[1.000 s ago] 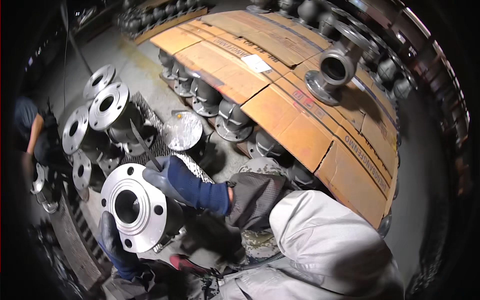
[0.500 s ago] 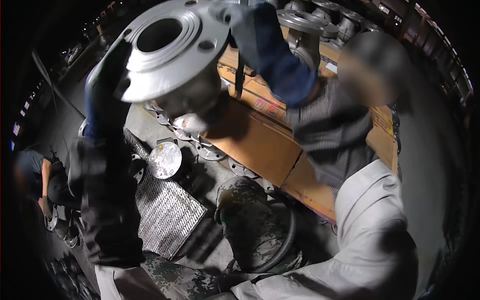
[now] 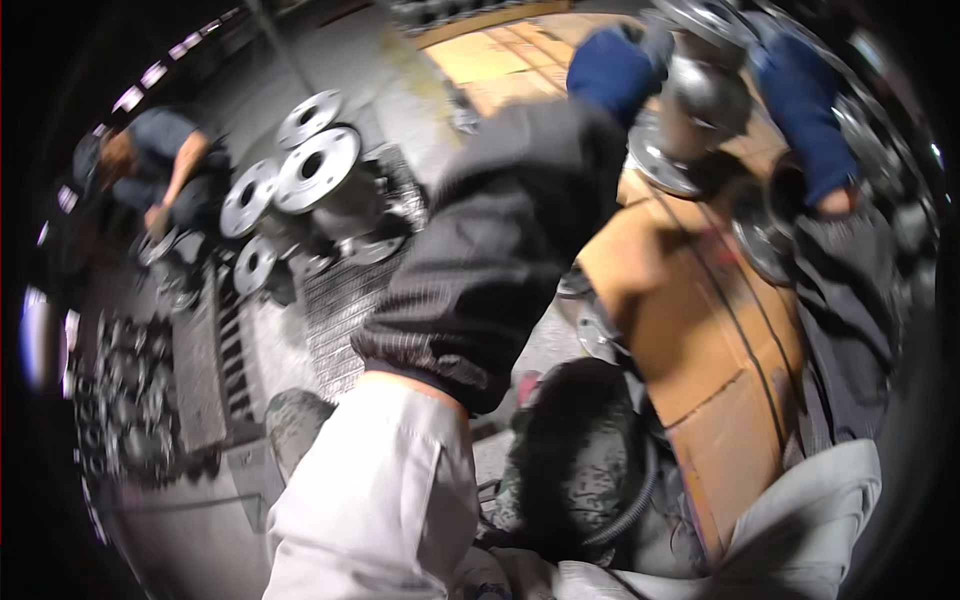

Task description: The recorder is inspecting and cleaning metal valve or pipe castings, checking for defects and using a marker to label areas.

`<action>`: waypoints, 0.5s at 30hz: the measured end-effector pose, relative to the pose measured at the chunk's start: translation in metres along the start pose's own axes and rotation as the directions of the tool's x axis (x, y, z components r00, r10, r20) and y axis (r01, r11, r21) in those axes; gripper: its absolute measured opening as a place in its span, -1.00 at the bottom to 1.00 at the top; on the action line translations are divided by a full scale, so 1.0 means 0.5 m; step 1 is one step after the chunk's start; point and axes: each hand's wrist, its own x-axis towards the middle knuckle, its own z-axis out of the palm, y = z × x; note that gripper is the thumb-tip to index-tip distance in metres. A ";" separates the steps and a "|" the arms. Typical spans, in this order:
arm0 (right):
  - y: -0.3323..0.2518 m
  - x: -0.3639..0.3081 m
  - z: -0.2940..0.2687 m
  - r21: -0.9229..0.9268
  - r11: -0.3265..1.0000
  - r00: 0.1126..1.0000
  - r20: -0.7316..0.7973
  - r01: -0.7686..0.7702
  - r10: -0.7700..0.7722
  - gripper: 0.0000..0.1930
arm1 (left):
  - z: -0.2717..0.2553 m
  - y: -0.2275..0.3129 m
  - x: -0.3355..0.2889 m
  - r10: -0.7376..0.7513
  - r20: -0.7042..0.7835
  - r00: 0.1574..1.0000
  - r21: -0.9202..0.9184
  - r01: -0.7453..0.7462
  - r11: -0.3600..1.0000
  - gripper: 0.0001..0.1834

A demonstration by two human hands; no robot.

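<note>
Biggest risk I see: that heavy metal valve [image 3: 700,100] slipping and dropping onto the cardboard-covered surface [image 3: 700,310] or onto toes, since both hands wear bulky blue gloves and the thing looks awkward. It's up at the far right, between the hands. Left hand [image 3: 615,65] grips its left side, right hand [image 3: 800,95] its right, both closed on it.

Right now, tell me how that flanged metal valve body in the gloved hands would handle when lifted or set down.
The flanged valve body looks like thick cast metal, so it is probably heavy for its size and fully rigid. Both the left hand and the right hand grip it, which hints at weight. Its rounded middle might roll on its side; resting on the flat flange, it should sit steady on the cardboard.
</note>
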 end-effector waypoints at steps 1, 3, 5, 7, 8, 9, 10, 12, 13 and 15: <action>-0.001 -0.010 0.016 -0.102 0.995 1.000 0.003 -0.005 0.005 -0.76 | -0.014 -0.002 -0.085 -0.319 0.066 0.945 -0.308 0.324 0.895 -0.72; -0.008 -0.016 0.050 -0.167 0.986 0.999 -0.036 0.003 -0.010 -0.67 | -0.111 -0.090 -0.200 -0.116 -0.140 0.983 -0.083 0.106 0.991 -0.61; -0.010 -0.014 0.059 -0.019 0.995 0.957 -0.272 0.103 -0.104 -0.70 | -0.222 -0.179 -0.273 -0.332 -0.107 0.937 0.025 0.337 0.941 -0.52; -0.022 -0.016 0.044 0.034 0.997 0.958 -0.280 0.066 -0.054 -0.69 | -0.316 -0.265 -0.304 -0.510 -0.081 0.856 0.553 0.464 0.692 -0.41; -0.031 -0.026 0.025 0.071 0.982 0.979 -0.096 -0.176 0.182 -0.66 | -0.341 -0.302 -0.319 -0.550 -0.067 0.833 0.639 0.459 0.617 -0.40; -0.048 -0.043 0.000 0.051 0.985 0.976 -0.139 -0.164 0.170 -0.65 | -0.361 -0.338 -0.333 -0.593 -0.038 0.804 0.704 0.443 0.555 -0.38; -0.077 -0.047 -0.021 0.140 0.966 0.964 -0.119 -0.219 0.236 -0.63 | -0.374 -0.377 -0.340 -0.711 0.079 0.698 0.721 0.453 0.525 -0.31; -0.165 -0.080 -0.058 0.418 0.907 0.946 -0.309 0.046 0.095 -0.62 | -0.388 -0.434 -0.362 -0.629 0.149 0.763 0.771 0.308 0.557 -0.29; -0.221 -0.099 -0.072 0.641 0.767 0.967 -0.213 0.029 0.142 -0.62 | -0.392 -0.455 -0.366 -0.669 0.257 0.698 0.791 0.246 0.560 -0.28; -0.344 -0.140 -0.100 0.959 0.034 0.949 0.271 -0.280 0.159 -0.62 | -0.389 -0.472 -0.374 -0.658 0.242 0.713 0.789 0.250 0.562 -0.41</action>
